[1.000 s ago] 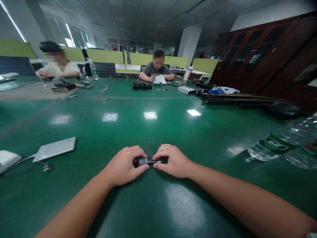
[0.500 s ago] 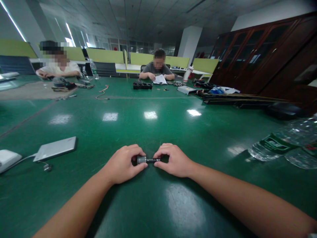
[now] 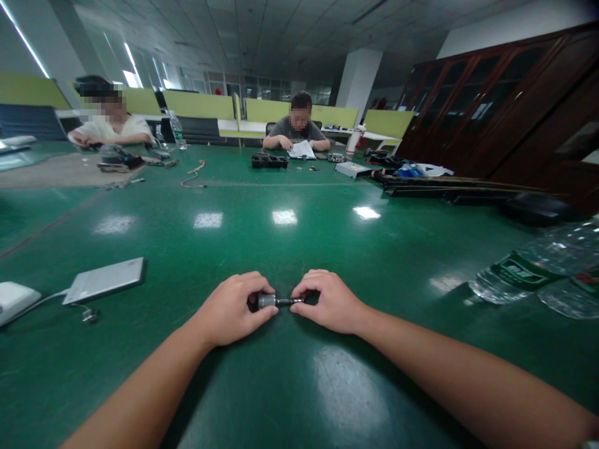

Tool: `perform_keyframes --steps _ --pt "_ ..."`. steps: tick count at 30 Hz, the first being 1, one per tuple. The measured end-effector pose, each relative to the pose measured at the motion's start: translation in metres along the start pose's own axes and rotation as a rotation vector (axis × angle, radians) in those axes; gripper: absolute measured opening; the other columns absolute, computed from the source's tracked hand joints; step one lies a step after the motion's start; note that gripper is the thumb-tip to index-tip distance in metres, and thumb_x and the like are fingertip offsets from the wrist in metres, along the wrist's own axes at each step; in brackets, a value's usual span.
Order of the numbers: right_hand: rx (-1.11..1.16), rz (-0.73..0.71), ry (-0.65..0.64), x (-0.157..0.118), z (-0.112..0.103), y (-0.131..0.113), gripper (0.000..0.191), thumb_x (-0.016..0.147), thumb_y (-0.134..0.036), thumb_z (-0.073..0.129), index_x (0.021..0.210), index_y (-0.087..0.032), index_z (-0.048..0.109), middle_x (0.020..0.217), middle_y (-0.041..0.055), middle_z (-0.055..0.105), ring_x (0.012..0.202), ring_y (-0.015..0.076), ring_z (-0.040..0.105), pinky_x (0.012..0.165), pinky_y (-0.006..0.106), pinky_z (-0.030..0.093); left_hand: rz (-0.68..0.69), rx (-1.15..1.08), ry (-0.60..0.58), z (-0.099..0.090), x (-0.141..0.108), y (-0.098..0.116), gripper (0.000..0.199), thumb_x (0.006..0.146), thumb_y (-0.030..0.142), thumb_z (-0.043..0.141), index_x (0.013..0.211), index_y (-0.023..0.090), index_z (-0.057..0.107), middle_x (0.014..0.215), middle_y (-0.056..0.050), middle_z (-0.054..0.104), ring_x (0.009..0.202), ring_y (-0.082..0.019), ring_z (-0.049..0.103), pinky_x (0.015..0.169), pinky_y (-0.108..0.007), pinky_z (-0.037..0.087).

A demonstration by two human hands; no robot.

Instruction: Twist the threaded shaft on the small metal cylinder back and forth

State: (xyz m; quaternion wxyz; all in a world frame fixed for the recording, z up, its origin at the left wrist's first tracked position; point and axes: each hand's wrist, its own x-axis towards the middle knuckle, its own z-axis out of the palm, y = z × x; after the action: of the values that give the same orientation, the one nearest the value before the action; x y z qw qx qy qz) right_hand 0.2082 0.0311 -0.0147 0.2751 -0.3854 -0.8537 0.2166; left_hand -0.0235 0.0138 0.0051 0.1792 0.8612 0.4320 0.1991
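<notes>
Two at once: gripping a grey tube in the left hand and pinching a thin rod in the right hand. Seeming partway done, not letting go yet.

Gray cylinder, apparently smooth metal

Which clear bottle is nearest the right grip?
The left bottle of the pair at right, green label facing the camera; the red-marked bottle beside it is farther right, and the far-left bottle stands across the table.
</notes>
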Motion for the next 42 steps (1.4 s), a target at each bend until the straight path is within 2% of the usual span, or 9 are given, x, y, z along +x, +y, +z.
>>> perform_keyframes --steps 27,35,42 --pt "-0.008 0.107 0.014 -0.001 -0.004 -0.001 0.005 0.072 -0.019 0.076 0.076 -0.019 0.073 0.071 0.0010 0.069 0.069 0.0149 0.059 0.069 0.029 0.045 -0.006 -0.045 0.039 -0.002 0.001 -0.004 0.013 0.083 0.028 0.065 0.091 0.018 0.066 0.081 -0.002 0.062 0.072 -0.016 0.057 0.066 -0.028 0.044" --pt "-0.019 0.131 0.019 -0.002 -0.004 -0.001 0.006 0.069 -0.017 0.075 0.074 -0.018 0.072 0.069 0.0011 0.067 0.068 0.0148 0.059 0.067 0.028 0.046 -0.047 -0.022 0.073 -0.004 0.000 -0.008 0.014 0.083 0.030 0.065 0.089 0.017 0.065 0.078 -0.002 0.062 0.070 -0.016 0.057 0.064 -0.027 0.044" --pt "-0.006 0.163 0.048 -0.002 -0.003 0.002 0.007 0.074 -0.023 0.074 0.080 -0.019 0.074 0.073 0.0018 0.068 0.068 0.0140 0.060 0.065 0.027 0.046 -0.039 -0.045 0.068 -0.003 0.000 -0.010 0.014 0.083 0.030 0.065 0.090 0.018 0.065 0.081 -0.002 0.062 0.070 -0.016 0.057 0.064 -0.027 0.044"
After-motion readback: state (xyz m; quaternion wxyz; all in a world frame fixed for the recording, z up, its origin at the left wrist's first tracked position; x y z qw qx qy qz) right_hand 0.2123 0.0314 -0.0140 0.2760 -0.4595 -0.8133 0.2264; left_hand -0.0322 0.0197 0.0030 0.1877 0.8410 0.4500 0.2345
